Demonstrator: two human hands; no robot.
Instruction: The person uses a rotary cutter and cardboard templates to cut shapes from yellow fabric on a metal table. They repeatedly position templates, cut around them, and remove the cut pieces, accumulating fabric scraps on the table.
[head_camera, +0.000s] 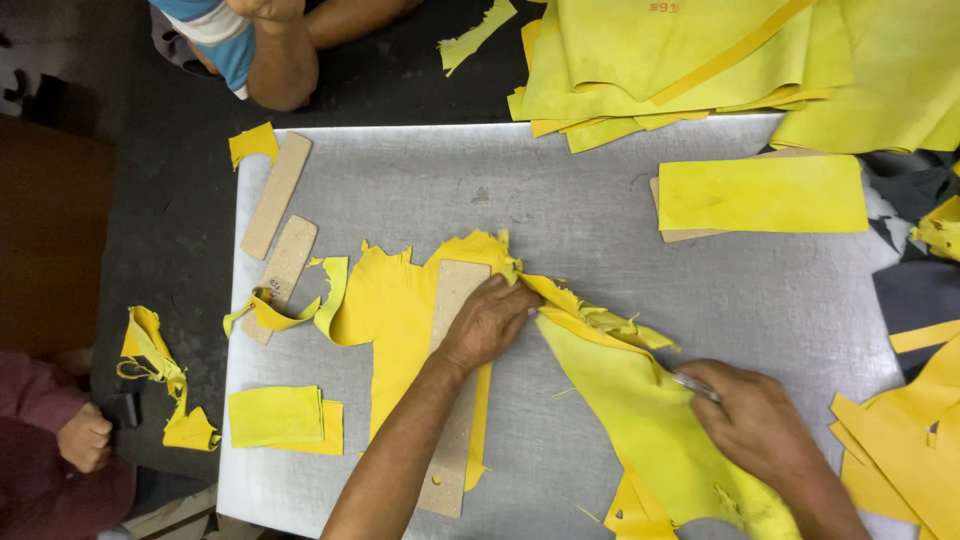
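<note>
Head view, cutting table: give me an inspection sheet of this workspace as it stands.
Surface: grey metal sheet on a dark floor, scuffed.
Job's things: long tan board template lies on a yellow leather piece; a cut yellow leather strip trails right.
Clutter: two spare tan templates, yellow offcuts, yellow rectangle on a board, stacked yellow hides.
Grips: left hand presses the template; right hand holds a small metal blade.
Cables: nothing seen.
Surroundings: other people's arm at the top and fist at left.
</note>
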